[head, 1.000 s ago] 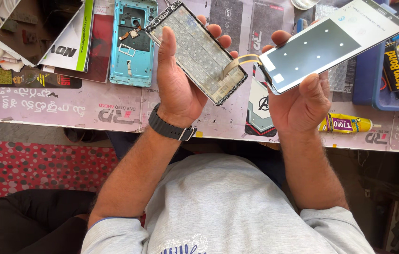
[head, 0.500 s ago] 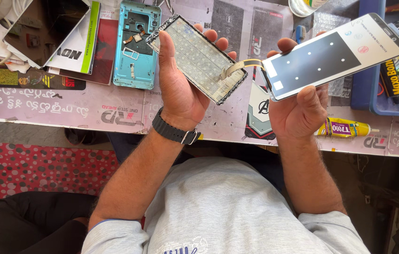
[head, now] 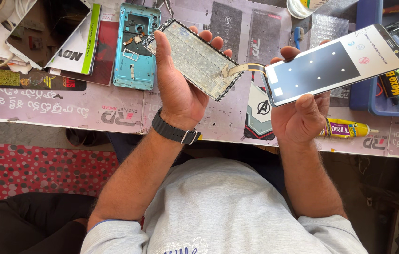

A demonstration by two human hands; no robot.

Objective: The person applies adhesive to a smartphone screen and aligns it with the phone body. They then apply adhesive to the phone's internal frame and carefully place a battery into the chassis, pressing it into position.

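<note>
Cluttered workbench, silvery backlight panel, white-bordered screen

My left hand is raised palm up, fingers curled in a grip, a watch at the wrist. My right hand grips likewise, thumb pressing on top.

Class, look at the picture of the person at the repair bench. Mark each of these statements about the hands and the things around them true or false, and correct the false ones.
1. The left hand holds a phone frame. True.
2. The right hand holds a screwdriver. False: it holds a white screen panel.
3. A thin ribbon cable joins the frame and the screen panel. True.
4. The blue phone shell lies in the person's lap. False: it lies on the table.
5. A yellow glue tube lies on the table near the right hand. True.
</note>
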